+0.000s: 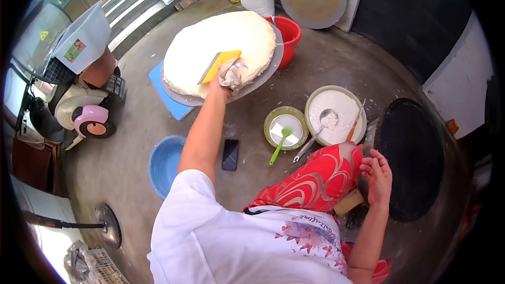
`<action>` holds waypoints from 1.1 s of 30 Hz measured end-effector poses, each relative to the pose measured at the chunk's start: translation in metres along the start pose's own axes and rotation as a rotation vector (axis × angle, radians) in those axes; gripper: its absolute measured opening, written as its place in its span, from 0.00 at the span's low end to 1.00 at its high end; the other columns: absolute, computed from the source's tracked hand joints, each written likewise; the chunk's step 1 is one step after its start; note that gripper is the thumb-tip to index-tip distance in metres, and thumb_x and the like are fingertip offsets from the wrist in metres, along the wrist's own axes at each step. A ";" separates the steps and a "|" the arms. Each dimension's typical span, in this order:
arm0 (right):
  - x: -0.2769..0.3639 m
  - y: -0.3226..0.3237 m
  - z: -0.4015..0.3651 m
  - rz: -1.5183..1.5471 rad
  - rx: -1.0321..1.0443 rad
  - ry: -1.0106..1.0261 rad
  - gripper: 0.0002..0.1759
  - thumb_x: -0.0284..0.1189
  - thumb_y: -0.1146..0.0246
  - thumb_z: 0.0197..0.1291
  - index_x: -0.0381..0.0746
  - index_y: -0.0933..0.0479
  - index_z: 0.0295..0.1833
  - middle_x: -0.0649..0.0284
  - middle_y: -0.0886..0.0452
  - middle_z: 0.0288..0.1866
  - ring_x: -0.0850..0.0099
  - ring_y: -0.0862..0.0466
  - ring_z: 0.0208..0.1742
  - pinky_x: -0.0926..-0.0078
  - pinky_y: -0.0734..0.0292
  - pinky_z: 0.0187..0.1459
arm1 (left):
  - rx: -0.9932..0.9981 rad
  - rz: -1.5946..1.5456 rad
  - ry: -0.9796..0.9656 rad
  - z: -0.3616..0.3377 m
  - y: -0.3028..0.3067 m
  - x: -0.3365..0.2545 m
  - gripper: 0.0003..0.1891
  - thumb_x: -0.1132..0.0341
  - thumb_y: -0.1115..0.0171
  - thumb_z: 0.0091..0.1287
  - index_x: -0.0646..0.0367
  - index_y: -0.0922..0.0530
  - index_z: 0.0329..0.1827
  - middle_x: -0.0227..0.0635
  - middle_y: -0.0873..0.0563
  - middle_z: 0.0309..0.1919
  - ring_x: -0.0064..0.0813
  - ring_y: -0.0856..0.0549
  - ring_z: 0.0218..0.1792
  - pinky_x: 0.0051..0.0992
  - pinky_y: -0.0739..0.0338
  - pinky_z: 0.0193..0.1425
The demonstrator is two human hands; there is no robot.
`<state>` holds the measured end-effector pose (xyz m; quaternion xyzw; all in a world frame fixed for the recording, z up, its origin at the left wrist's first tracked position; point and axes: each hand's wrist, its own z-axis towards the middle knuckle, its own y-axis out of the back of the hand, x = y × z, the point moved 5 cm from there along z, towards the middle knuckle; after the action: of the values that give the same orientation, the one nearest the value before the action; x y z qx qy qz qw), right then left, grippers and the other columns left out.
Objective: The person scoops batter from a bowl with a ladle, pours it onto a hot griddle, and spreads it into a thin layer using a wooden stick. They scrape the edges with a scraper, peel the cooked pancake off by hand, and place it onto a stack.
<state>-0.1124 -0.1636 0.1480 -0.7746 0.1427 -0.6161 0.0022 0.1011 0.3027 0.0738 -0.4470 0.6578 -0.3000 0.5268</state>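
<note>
My left hand (225,80) reaches forward and grips a yellow scraper (220,64) together with a crumpled grey cloth (231,75). It rests at the near edge of a wide stack of thin white sheets (221,47) on a round grey tray (271,68). My right hand (376,174) hangs beside my red-patterned knee, fingers curled and holding nothing, touching the rim of a round black griddle (415,158).
A large bowl of white batter with a ladle (336,118) and a small green bowl with a green spoon (285,129) stand on the concrete floor. A phone (230,154), a blue basin (164,163), a red bucket (288,37), a scooter (79,105) and a fan base (108,225) surround me.
</note>
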 end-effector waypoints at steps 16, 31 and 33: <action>-0.006 -0.063 -0.044 0.004 0.565 0.109 0.23 0.30 0.39 0.55 0.34 0.32 0.55 0.63 0.24 0.48 0.76 0.25 0.47 0.82 0.31 0.48 | 0.354 0.369 0.392 -0.214 -0.126 0.175 0.16 0.73 0.46 0.60 0.64 0.28 0.52 0.37 0.20 0.45 0.27 0.21 0.46 0.28 0.28 0.52; 0.051 -0.026 -0.096 -0.202 0.420 0.375 0.25 0.30 0.35 0.48 0.33 0.30 0.53 0.64 0.24 0.47 0.74 0.26 0.48 0.79 0.32 0.48 | 0.891 0.960 -0.113 -0.286 -0.227 0.208 0.26 0.78 0.37 0.52 0.63 0.31 0.57 0.34 0.22 0.47 0.21 0.24 0.48 0.21 0.31 0.53; 0.061 -0.021 -0.120 0.162 0.461 0.155 0.18 0.29 0.43 0.54 0.31 0.27 0.50 0.64 0.24 0.45 0.75 0.25 0.46 0.81 0.31 0.44 | 0.939 0.905 -0.029 -0.297 -0.235 0.205 0.27 0.77 0.37 0.53 0.62 0.33 0.58 0.35 0.23 0.49 0.23 0.24 0.48 0.22 0.31 0.54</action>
<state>-0.2104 -0.1361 0.2395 -0.6900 0.0597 -0.6879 0.2170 -0.1293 -0.0047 0.2688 0.1476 0.5729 -0.2980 0.7491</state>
